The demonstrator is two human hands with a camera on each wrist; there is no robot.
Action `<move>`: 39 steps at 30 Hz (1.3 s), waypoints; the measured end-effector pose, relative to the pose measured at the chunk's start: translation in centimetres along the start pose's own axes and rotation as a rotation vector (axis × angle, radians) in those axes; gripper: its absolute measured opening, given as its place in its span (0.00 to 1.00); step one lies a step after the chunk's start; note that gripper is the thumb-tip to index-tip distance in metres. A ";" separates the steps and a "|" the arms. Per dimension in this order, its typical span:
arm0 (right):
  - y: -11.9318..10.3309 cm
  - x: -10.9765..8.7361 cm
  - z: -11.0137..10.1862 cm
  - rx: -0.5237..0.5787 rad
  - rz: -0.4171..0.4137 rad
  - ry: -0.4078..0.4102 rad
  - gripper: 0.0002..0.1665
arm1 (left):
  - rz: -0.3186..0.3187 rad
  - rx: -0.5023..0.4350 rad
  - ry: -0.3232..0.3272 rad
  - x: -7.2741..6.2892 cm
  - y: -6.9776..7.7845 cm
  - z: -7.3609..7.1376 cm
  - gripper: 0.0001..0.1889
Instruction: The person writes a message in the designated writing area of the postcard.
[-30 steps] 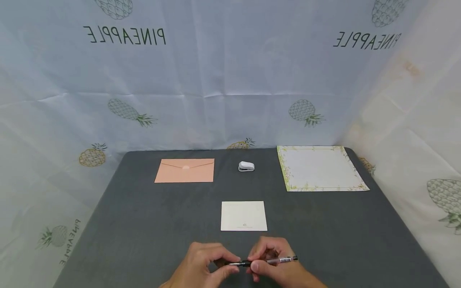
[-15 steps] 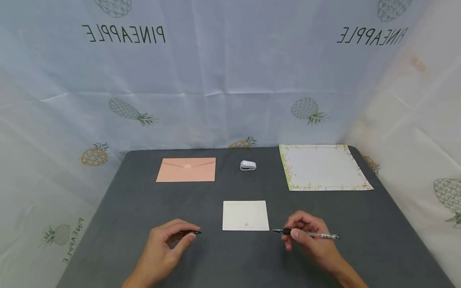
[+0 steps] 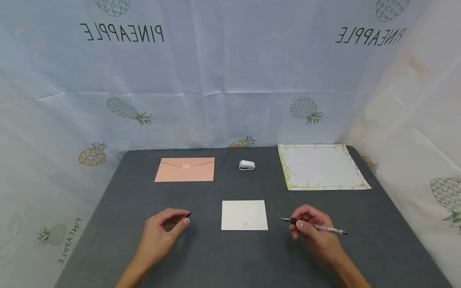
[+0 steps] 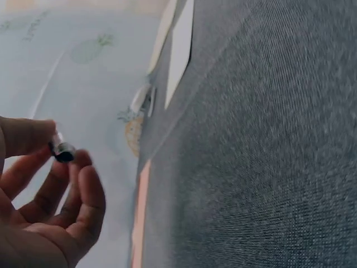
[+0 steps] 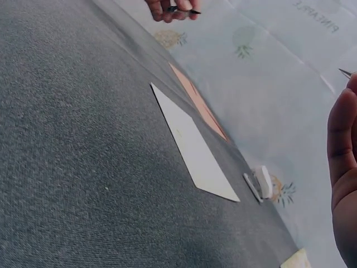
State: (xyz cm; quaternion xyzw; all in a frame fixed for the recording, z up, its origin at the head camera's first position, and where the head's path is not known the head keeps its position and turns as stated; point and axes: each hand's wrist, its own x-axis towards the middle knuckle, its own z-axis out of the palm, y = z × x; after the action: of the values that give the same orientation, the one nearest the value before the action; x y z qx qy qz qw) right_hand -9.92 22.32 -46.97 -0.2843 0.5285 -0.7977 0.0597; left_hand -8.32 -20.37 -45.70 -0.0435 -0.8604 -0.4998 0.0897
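Between thumb and fingertips, my left hand [image 3: 158, 232] pinches a small pen cap [image 4: 62, 149], mostly hidden by the fingers in the head view. My right hand [image 3: 317, 232] grips an uncapped pen [image 3: 329, 229] with a clear barrel, a black grip and a silver tip pointing left. Both hands are raised over the dark table, one on each side of a small cream card [image 3: 245, 216]. In the right wrist view only the pen's tip [image 5: 344, 72] shows beyond the fingers.
A peach envelope [image 3: 185, 172] lies at the back left of the dark table [image 3: 230, 260]. Behind the card is a small white stapler [image 3: 247, 165]. A large sheet with a leafy border [image 3: 324, 168] lies back right. A pineapple-print curtain [image 3: 201, 72] hangs behind.
The hands have drawn apart, pulling the cap off the pen. The left has gone left with the cap, the right to the right with the pen; both moved slightly forward.
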 end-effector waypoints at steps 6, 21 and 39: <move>0.0 0.0 -0.4 -0.023 0.006 0.026 0.25 | -0.192 0.068 -0.075 1.5 -0.7 0.3 0.08; 0.3 0.6 -0.6 -0.046 0.062 0.031 0.23 | -0.241 0.304 -0.108 3.6 -2.2 1.0 0.06; 0.6 1.1 -0.3 -0.064 0.077 0.037 0.20 | -0.185 0.483 -0.058 3.2 -2.9 0.8 0.17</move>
State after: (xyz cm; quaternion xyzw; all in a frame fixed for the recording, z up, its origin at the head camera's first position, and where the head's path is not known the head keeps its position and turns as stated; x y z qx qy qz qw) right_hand -11.10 21.90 -47.17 -0.2509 0.5653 -0.7825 0.0714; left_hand -12.03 -21.17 -47.88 0.0438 -0.9573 -0.2845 0.0268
